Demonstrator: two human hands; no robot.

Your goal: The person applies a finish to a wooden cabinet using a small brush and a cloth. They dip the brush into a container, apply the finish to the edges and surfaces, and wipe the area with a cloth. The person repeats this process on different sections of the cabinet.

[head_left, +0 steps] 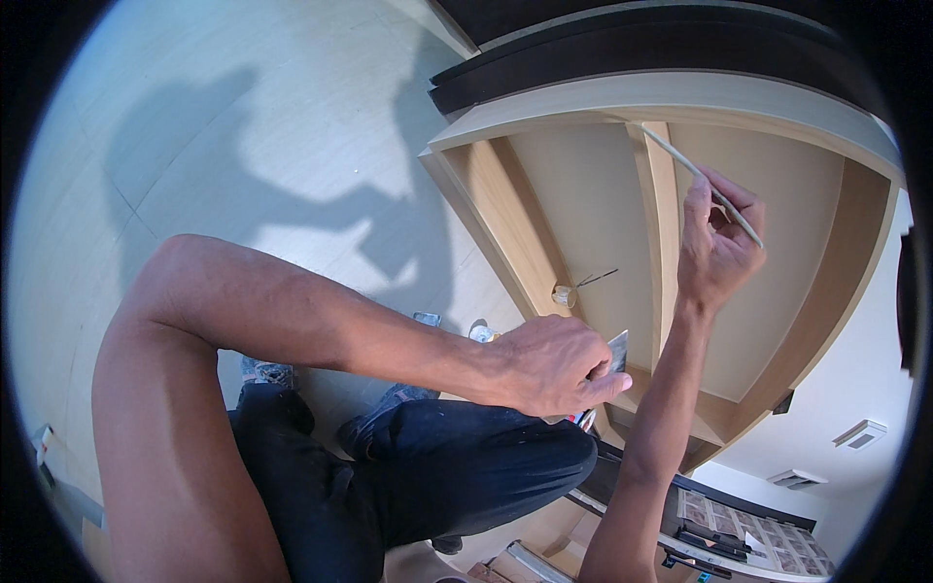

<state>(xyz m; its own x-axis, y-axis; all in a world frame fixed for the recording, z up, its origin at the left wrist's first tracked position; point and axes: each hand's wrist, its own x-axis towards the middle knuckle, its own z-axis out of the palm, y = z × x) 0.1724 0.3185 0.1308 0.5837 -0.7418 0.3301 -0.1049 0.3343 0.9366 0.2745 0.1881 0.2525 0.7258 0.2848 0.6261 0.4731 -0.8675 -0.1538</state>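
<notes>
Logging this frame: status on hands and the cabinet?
Left hand grips a metal scraper blade. Right hand holds a thin stick against the wooden cabinet divider. Nothing blocking either hand.

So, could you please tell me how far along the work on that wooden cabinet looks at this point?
Done: the wooden cabinet stands assembled, its panels and centre divider in place. In hand: the right hand holds a thin stick-like tool against the divider, while the left hand holds a small flat blade. Left: I cannot tell how much; a small round container sits inside the cabinet.
</notes>
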